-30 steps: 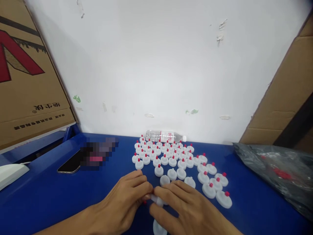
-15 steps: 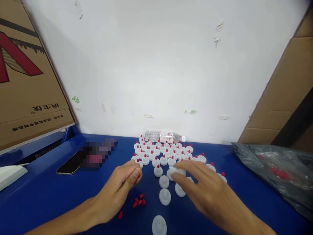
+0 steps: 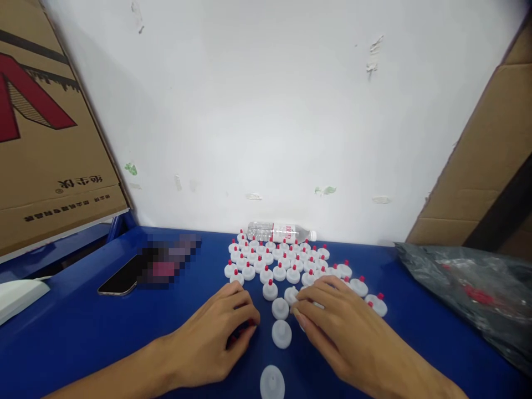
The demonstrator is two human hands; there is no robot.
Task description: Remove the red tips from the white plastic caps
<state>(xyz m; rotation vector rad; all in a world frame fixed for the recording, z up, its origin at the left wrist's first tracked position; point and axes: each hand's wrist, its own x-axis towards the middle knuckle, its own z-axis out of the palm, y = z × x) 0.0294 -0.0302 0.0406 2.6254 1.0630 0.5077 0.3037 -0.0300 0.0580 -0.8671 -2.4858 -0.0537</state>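
My left hand is low over the blue table, thumb and forefinger nearly together on a small red cap. Other red caps lie partly hidden beneath its palm. Fingers bent, my right hand rests among white round lids, closed on one that it mostly covers; a white edge shows between the fingers. Left of it stand a bare-tipped white lid and another white lid. Nearer to me is a separate white lid. Behind the hands, many white lids with red tips stand grouped.
A clear plastic bottle lies against the white wall. On the left are a phone, a white object and a cardboard box. A grey plastic bag with red pieces lies at right.
My left hand has opened from a fist-like grip and moved right over the loose red caps. My right hand has lowered with the white lid among the others.
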